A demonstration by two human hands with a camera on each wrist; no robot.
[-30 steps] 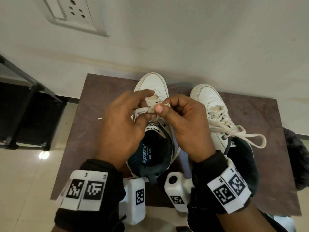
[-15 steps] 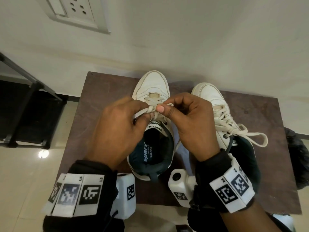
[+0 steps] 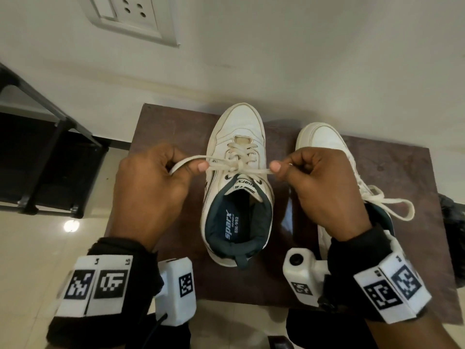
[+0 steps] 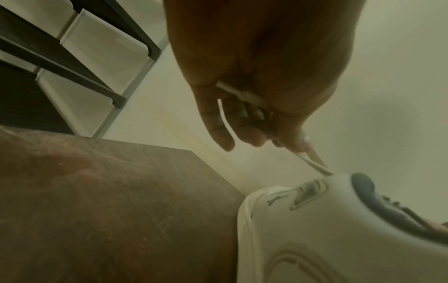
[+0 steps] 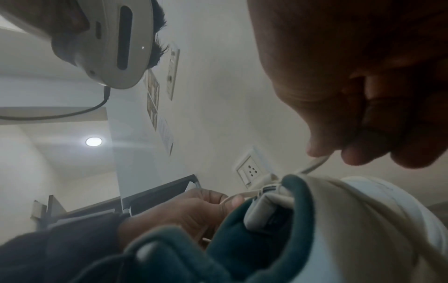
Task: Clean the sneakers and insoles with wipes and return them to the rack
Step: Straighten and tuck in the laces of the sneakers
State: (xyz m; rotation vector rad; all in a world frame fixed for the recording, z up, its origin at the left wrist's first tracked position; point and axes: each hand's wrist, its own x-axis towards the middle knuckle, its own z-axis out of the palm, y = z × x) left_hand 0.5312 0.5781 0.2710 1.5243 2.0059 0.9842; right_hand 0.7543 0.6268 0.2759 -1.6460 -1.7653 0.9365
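Two white sneakers stand on a small brown table (image 3: 161, 127), toes toward the wall. The left sneaker (image 3: 239, 127) has a dark teal lining and its insole (image 3: 232, 227) inside. My left hand (image 3: 198, 167) pinches one end of its cream lace (image 3: 239, 165), pulled out to the left. My right hand (image 3: 276, 168) pinches the other end, pulled to the right, with a knot between them over the tongue. The right sneaker (image 3: 319, 134) is partly hidden behind my right hand, its tied lace loop (image 3: 400, 210) trailing right. The left wrist view shows the lace (image 4: 312, 162) running through my curled fingers (image 4: 242, 132).
A black metal shoe rack (image 3: 50, 137) stands to the left of the table on the tiled floor (image 3: 37, 248). The wall (image 3: 302, 59) with a switch socket plate (image 3: 130, 16) is right behind the table. A dark object (image 3: 453, 210) lies at the table's right edge.
My hands, close together over the left sneaker's tongue a second ago, have drawn apart to left and right, pulling the lace ends taut across the shoe.
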